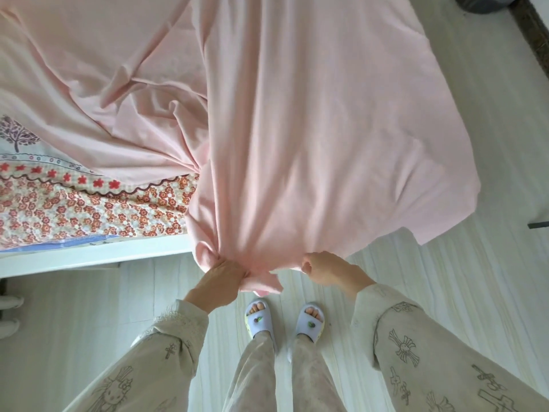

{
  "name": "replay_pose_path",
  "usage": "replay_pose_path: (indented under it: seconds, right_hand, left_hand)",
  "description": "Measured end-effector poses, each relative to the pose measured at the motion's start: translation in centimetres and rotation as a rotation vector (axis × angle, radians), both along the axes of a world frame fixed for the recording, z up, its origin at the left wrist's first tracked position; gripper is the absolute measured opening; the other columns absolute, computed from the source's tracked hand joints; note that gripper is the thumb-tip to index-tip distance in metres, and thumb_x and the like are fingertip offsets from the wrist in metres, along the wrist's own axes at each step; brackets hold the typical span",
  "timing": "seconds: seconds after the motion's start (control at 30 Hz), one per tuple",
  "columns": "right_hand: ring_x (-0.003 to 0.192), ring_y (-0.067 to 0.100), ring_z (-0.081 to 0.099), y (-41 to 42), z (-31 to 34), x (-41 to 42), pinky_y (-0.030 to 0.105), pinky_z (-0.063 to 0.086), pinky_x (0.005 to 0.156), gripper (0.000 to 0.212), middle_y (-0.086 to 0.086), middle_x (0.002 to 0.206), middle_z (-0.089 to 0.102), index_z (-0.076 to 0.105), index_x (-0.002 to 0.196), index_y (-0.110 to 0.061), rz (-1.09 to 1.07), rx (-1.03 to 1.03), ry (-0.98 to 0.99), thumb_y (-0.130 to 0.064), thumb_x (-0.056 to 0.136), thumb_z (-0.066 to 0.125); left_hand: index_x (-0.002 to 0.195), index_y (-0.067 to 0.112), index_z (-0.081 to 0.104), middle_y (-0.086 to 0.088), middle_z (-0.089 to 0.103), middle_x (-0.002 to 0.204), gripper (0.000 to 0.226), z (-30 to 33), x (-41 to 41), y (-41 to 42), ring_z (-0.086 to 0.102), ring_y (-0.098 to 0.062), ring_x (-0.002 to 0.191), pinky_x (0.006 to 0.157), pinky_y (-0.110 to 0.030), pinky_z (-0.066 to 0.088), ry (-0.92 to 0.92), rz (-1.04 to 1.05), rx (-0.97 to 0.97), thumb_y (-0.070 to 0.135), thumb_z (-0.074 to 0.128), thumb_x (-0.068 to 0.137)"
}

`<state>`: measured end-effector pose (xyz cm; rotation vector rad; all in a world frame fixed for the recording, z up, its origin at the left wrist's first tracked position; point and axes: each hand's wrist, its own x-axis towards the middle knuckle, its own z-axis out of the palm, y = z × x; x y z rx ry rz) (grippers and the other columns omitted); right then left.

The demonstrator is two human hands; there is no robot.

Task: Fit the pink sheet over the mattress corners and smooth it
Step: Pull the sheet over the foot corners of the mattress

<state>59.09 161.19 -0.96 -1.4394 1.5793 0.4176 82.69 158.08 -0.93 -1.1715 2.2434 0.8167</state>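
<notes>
The pink sheet (312, 129) lies over the bed and hangs down off its near corner toward me. It is wrinkled and bunched at the left. My left hand (219, 281) is shut on a gathered bunch of the sheet's lower edge. My right hand (329, 270) pinches the same edge a little to the right. The mattress (89, 209), under a red floral cover, shows bare at the lower left, where the sheet does not reach its edge.
The white bed frame (89, 257) runs along the left below the mattress. Pale floor lies around my slippered feet (285, 319). A dark object (481, 3) stands at the top right, and a dark skirting strip (531, 37) runs beside it.
</notes>
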Motion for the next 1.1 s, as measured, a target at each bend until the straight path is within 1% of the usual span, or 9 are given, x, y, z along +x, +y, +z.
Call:
replay_pose_path:
  seconds: [0.13, 0.3, 0.47, 0.63, 0.73, 0.8, 0.93, 1.03, 1.1]
  right_hand:
    - [0.11, 0.029, 0.055, -0.9, -0.5, 0.5, 0.036, 0.043, 0.087, 0.035, 0.012, 0.122, 0.059, 0.051, 0.123, -0.01, -0.04, 0.037, -0.002, -0.025, 0.099, 0.03]
    - [0.11, 0.03, 0.055, -4.3, 0.7, 3.2, 0.035, 0.042, 0.088, 0.032, 0.011, 0.12, 0.062, 0.053, 0.119, -0.012, -0.088, -0.085, -0.057, -0.028, 0.098, 0.034]
    - [0.11, 0.03, 0.057, -9.0, 2.0, 7.6, 0.034, 0.045, 0.091, 0.029, 0.01, 0.123, 0.062, 0.052, 0.121, -0.014, -0.127, -0.194, -0.122, -0.027, 0.098, 0.038]
    - [0.119, 0.027, 0.056, -16.8, 1.4, 13.7, 0.037, 0.042, 0.1, 0.03, 0.009, 0.126, 0.062, 0.052, 0.124, -0.011, -0.28, -0.333, -0.207, -0.018, 0.097, 0.042]
    - [0.12, 0.022, 0.055, -20.5, 0.6, 17.8, 0.031, 0.039, 0.105, 0.03, 0.007, 0.128, 0.06, 0.054, 0.124, -0.009, -0.342, -0.417, -0.262, -0.011, 0.097, 0.041]
    - [0.119, 0.021, 0.055, -22.8, -0.3, 20.1, 0.03, 0.038, 0.105, 0.03, 0.007, 0.127, 0.06, 0.056, 0.122, -0.01, -0.345, -0.457, -0.285, -0.009, 0.097, 0.041]
    - [0.124, 0.021, 0.049, -24.5, -2.8, 21.0, 0.031, 0.037, 0.107, 0.03, 0.007, 0.129, 0.056, 0.054, 0.123, -0.009, -0.434, -0.443, -0.212, -0.007, 0.095, 0.043]
    - [0.125, 0.025, 0.048, -24.3, -4.1, 20.6, 0.035, 0.037, 0.108, 0.034, 0.009, 0.127, 0.057, 0.052, 0.124, -0.007, -0.506, -0.45, -0.137, -0.003, 0.091, 0.049]
    - [0.124, 0.025, 0.048, -24.4, -4.4, 20.5, 0.036, 0.039, 0.107, 0.038, 0.008, 0.127, 0.057, 0.05, 0.125, -0.009, -0.524, -0.468, -0.059, -0.005, 0.088, 0.055]
  left_hand:
    - [0.136, 0.021, 0.044, 0.001, 0.041, 0.146, 0.042, 0.3, 0.9, 0.8, 0.039, -0.016, 0.134, 0.113, -0.027, 0.028, -0.002, 0.111, 0.301, 0.011, 0.043, 0.095]
    - [0.121, 0.016, 0.057, -0.004, 0.054, 0.133, 0.034, 1.0, 2.8, -3.0, 0.053, -0.021, 0.12, 0.101, -0.035, 0.044, 0.12, 0.349, 0.06, 0.006, 0.038, 0.094]
    - [0.113, 0.011, 0.062, -0.007, 0.059, 0.125, 0.033, 1.8, 6.0, -9.3, 0.057, -0.023, 0.112, 0.089, -0.034, 0.051, 0.202, 0.388, -0.22, -0.001, 0.041, 0.091]
    - [0.121, 0.009, 0.056, -0.013, 0.048, 0.136, 0.042, -0.8, 9.8, -19.3, 0.044, -0.031, 0.126, 0.099, -0.049, 0.044, 0.19, 0.32, -0.344, -0.006, 0.044, 0.084]
    - [0.142, 0.021, 0.03, -0.009, 0.013, 0.157, 0.066, -2.9, 10.3, -23.8, 0.013, -0.03, 0.144, 0.115, -0.049, 0.026, 0.135, 0.215, -0.34, -0.005, 0.045, 0.083]
    - [0.145, 0.027, 0.016, -0.009, 0.005, 0.158, 0.081, -5.0, 10.3, -26.8, 0.004, -0.03, 0.146, 0.117, -0.053, 0.014, 0.117, 0.07, -0.395, -0.001, 0.054, 0.079]
    - [0.142, 0.026, 0.031, -0.009, 0.026, 0.154, 0.082, -8.2, 9.7, -31.2, 0.021, -0.035, 0.142, 0.107, -0.064, 0.008, 0.05, -0.163, -0.438, 0.022, 0.073, 0.072]
    - [0.118, 0.019, 0.056, -0.005, 0.055, 0.128, 0.056, -8.5, 9.1, -33.0, 0.045, -0.028, 0.128, 0.105, -0.066, 0.024, 0.05, -0.081, -0.467, 0.002, 0.069, 0.066]
    - [0.102, 0.014, 0.064, -0.003, 0.066, 0.109, 0.041, -8.7, 9.4, -33.4, 0.056, -0.026, 0.115, 0.103, -0.061, 0.034, 0.201, -0.017, -0.462, -0.005, 0.063, 0.066]
